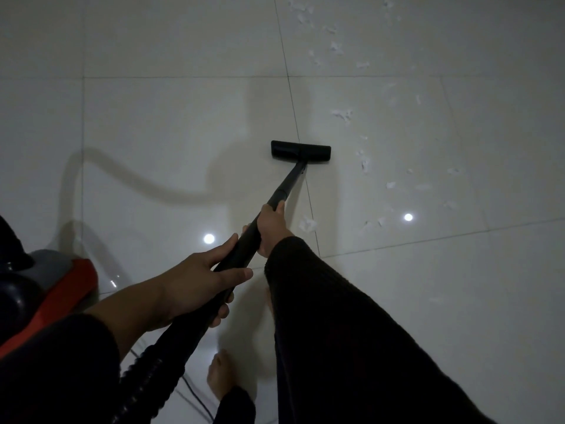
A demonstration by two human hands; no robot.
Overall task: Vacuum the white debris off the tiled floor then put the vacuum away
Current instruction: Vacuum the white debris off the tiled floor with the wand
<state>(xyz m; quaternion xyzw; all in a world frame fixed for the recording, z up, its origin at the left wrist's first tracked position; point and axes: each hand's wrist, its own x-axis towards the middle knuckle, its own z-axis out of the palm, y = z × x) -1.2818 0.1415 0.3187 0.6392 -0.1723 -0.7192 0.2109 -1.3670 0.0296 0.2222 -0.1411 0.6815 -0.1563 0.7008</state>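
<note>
Both hands wrap the long black vacuum wand [244, 249]: left hand [198, 283] gripping low at centre frame, right hand [270, 229] gripping higher. The flat black floor nozzle [301, 151] sits across a grout line mid-frame. Scattered white debris [342, 114] lies right and upper right; bare glossy white tiled floor [168, 123] spreads left. The red-and-grey vacuum canister [61, 280] hugs the lower-left edge.

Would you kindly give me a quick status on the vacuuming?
Left hand, right hand both gripping wand. Nozzle flat on floor; white debris remains to its right. Nothing blocking.
</note>
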